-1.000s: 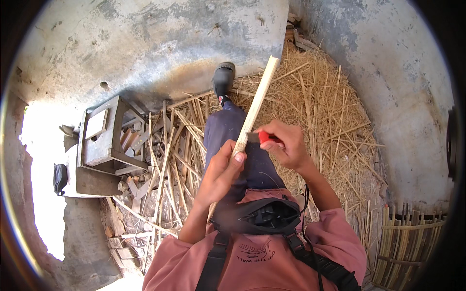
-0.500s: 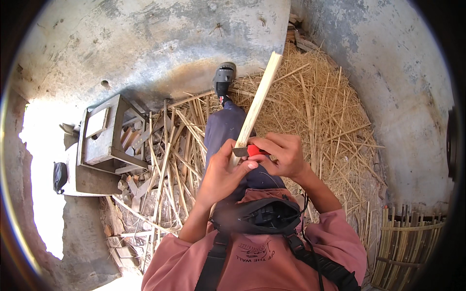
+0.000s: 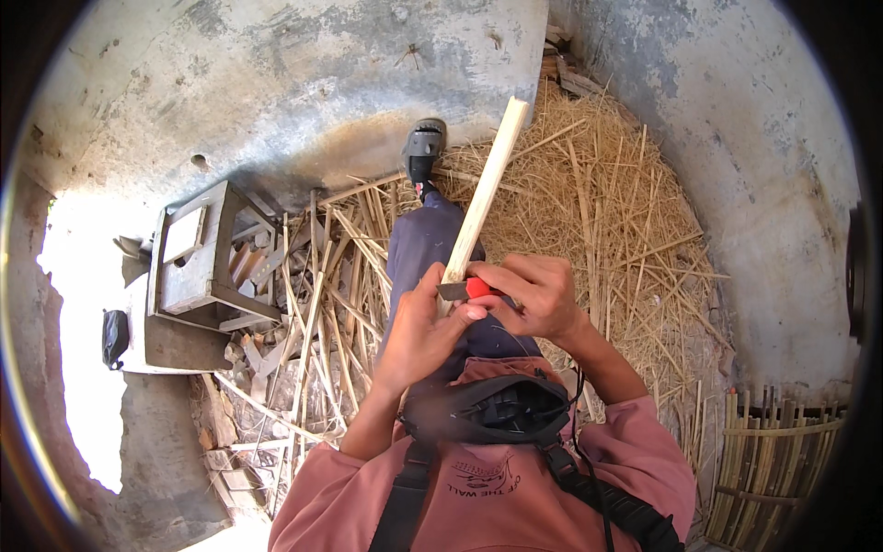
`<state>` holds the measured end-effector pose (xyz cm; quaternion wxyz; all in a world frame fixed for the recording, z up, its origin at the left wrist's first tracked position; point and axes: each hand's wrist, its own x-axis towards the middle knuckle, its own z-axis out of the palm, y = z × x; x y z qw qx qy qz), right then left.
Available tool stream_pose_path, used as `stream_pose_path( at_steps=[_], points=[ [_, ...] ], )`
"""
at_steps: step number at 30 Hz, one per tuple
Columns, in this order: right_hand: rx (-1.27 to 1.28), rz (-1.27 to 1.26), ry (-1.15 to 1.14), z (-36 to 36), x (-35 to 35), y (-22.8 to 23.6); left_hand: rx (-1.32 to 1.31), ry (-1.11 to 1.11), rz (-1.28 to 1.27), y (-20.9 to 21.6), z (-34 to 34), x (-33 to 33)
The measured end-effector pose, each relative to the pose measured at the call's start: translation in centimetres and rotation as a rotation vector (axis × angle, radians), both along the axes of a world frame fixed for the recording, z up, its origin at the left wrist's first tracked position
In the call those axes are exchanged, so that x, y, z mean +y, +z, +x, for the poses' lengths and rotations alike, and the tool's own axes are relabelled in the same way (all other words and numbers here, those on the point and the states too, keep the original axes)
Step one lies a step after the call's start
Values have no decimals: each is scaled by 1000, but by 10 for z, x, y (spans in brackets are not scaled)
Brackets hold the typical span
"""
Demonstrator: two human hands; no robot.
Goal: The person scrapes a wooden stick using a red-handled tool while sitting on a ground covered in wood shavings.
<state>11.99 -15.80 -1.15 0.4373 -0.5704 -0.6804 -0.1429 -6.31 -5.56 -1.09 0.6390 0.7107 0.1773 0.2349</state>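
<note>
A pale, flat bamboo strip slants up and away over my lap, its far end pointing toward the wall. My left hand is closed round its near end. In my right hand is a knife with a red handle and a short dark blade. The blade lies across the strip, touching it just above my left thumb and fingers. Both hands are close together, with fingers bent. The lower end of the strip is mostly hidden behind my left hand.
Shavings and loose strips cover the floor around my leg. A wooden stool-like frame lies at left, near a small black pouch. An open black waist bag sits at my belly. Woven slats stand at lower right.
The bamboo strip has tilted slightly, its far end shifting a little to the left. The knife blade has moved a touch left and down along it. Both grips stay the same.
</note>
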Motion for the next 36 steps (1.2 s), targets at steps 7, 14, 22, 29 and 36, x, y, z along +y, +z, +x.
stream_pose_path(
  at_steps=[7,14,22,29,36],
  points=[
    [-22,10,-47,-5,-1,2,-22,32,73,5,2,-2],
    [-30,10,-89,-7,-1,4,97,111,34,19,1,-10],
    [8,22,-144,-7,0,2,68,220,94,5,8,-12],
    [-9,53,-163,-4,6,15,146,256,81,17,8,-13],
    [349,127,-268,33,12,35,344,187,161,19,-4,-15]
  ],
)
